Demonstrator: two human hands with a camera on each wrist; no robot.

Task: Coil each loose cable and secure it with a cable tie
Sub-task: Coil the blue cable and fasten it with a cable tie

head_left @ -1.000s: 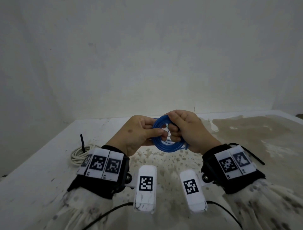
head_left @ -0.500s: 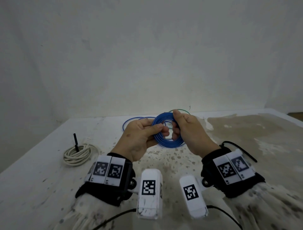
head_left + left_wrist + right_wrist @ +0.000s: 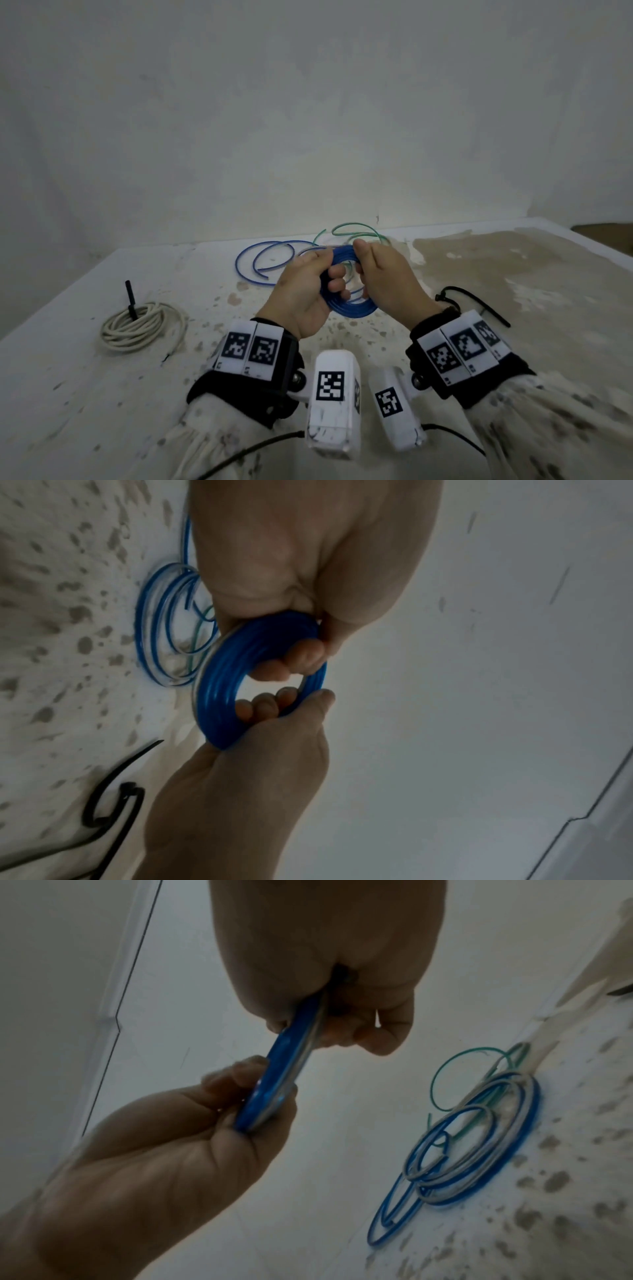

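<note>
Stained white table [image 3: 102, 394] against a pale wall. Near the left edge, a coiled cream cable [image 3: 142, 325], bound by a black tie standing upright. At far centre, loose blue cable [image 3: 260, 262] in open loops, flat on the top, tangled with thinner green cable [image 3: 356, 230] just right of it. Raised between both hands above the table centre, a tight blue coil [image 3: 346, 305], ring tilted up on edge, opening facing the wearer, long axis running near-right to far-left. Left hand [image 3: 305, 294] clenched round the coil's left arc, fingertips [image 3: 301, 656] hooked through the hole. Right hand [image 3: 387, 281] pinching the right arc, thumb on the rim. Behind the right wrist, a black cable tie [image 3: 479, 301] lying flat on the table.
</note>
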